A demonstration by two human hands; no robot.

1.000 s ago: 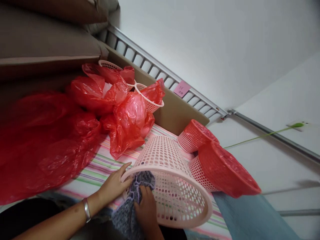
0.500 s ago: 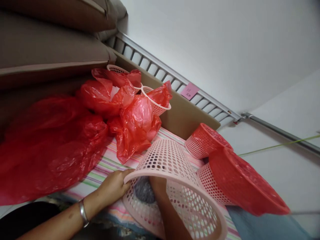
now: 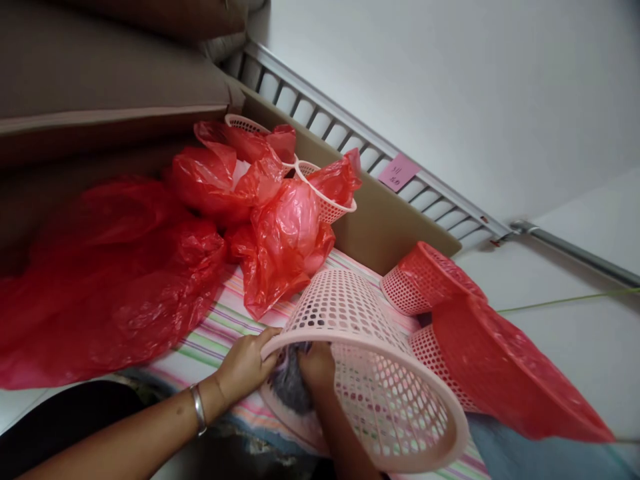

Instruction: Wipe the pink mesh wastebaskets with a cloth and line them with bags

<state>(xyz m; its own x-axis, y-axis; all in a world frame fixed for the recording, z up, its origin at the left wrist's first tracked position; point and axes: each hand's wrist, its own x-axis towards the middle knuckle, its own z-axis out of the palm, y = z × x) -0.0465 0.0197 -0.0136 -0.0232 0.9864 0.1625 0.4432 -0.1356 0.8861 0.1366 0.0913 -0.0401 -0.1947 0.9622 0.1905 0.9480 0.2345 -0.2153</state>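
Red plastic bags (image 3: 115, 280) cover the left of the striped sheet (image 3: 215, 333); at its near edge, the left hand (image 3: 245, 370) grips the tipped pink basket (image 3: 345, 300) by its rim, the right hand (image 3: 319, 370) clutches gray cloth (image 3: 291, 385) inside, and red-lined baskets (image 3: 500, 360) crowd its right. The cloth no longer trails out of the mouth.

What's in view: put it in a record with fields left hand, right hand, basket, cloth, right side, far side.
left hand: grips basket rim
right hand: inside basket, against cloth; fingertips hidden
basket: pink, on its side, mouth toward the person
cloth: grey, bunched inside the mouth
right side: two baskets with red bags over them
far side: pink note on the metal rail
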